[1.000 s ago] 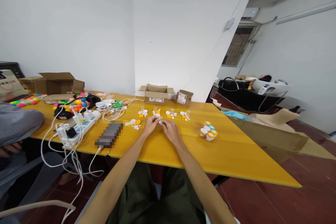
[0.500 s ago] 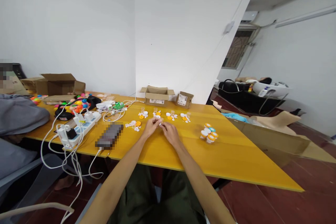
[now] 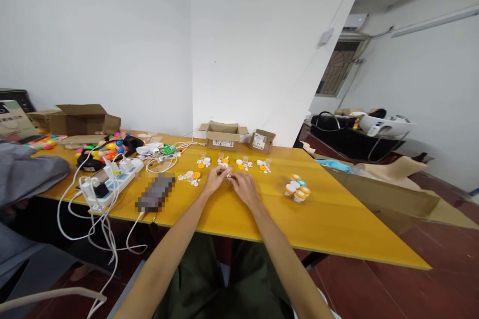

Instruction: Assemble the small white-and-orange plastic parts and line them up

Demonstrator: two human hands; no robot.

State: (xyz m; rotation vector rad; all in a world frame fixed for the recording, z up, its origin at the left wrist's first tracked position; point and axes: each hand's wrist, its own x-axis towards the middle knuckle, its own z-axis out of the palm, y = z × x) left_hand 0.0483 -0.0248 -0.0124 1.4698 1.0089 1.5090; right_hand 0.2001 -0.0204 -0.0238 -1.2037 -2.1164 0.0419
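Observation:
My left hand (image 3: pixel 214 181) and my right hand (image 3: pixel 244 187) meet over the yellow table, fingertips close together. Between them is a small white part (image 3: pixel 228 173), pinched by the left fingers and touched by the right; its shape is too small to make out. Just beyond lie small groups of white and orange discs with clear cups, one with an orange disc (image 3: pixel 263 168). Left of my left hand is another group with an orange ring (image 3: pixel 196 175). To the right stands a cluster of clear jars with white, orange and teal lids (image 3: pixel 295 185).
Two cardboard boxes (image 3: pixel 223 136) (image 3: pixel 262 141) stand at the wall. On the left are a phone (image 3: pixel 156 194), a white power strip (image 3: pixel 116 185) with cables, colourful balls (image 3: pixel 111 148) and a person's grey sleeve (image 3: pixel 32 172).
The fingers of my right hand have shifted slightly over the small part. At the far left, the person has leaned out of view, leaving the sleeve.

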